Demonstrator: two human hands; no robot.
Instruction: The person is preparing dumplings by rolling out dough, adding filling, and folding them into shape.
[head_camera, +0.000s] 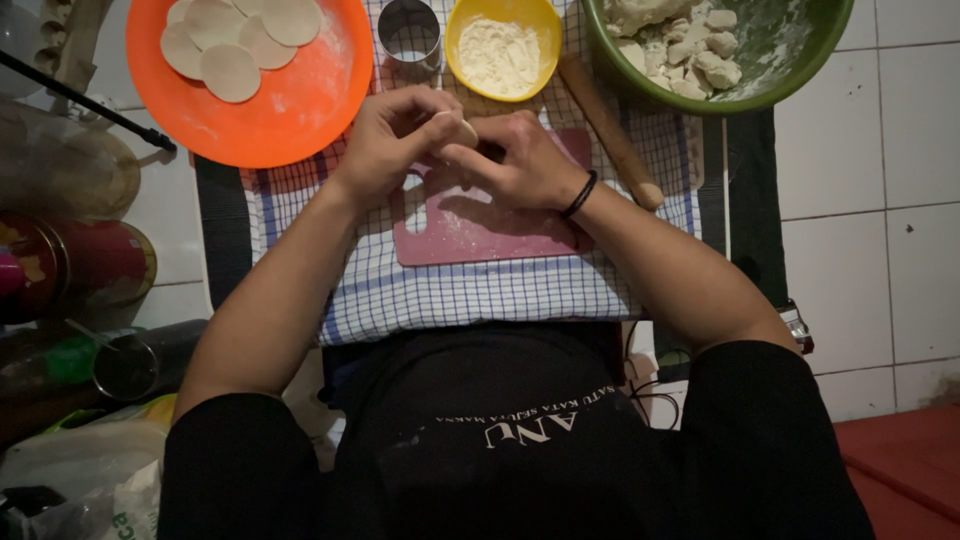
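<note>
Nearest the camera, the person's dark shirt fills the lower frame, and both bare forearms reach forward over a blue-and-white checked cloth (450, 290) spread on the tiled floor (860, 200). On the cloth lies a pink cutting board (480, 235), dusted with flour. Above it the two hands meet: the left hand (395, 140) and the right hand (525, 165) (the one with a black band at the wrist) are both curled closed around a small piece of dough (466, 130), of which only a pale edge shows between the fingertips. How the piece is shaped inside the grip cannot be told.

Beyond the hands, a wooden rolling pin (610, 130) lies slanted at the board's right edge, touched by neither hand. Farther still stand a metal ring cutter (410, 32) and a yellow bowl of flour (503, 45).

At the far left, an orange plate (290, 110) carries five or so flat dough rounds (232, 72), so a handful look finished. At the far right, a green bowl (800, 70) holds a good many rough dough lumps (695, 55) and a larger mass, which suggests most of the batch is yet to be worked.
</note>
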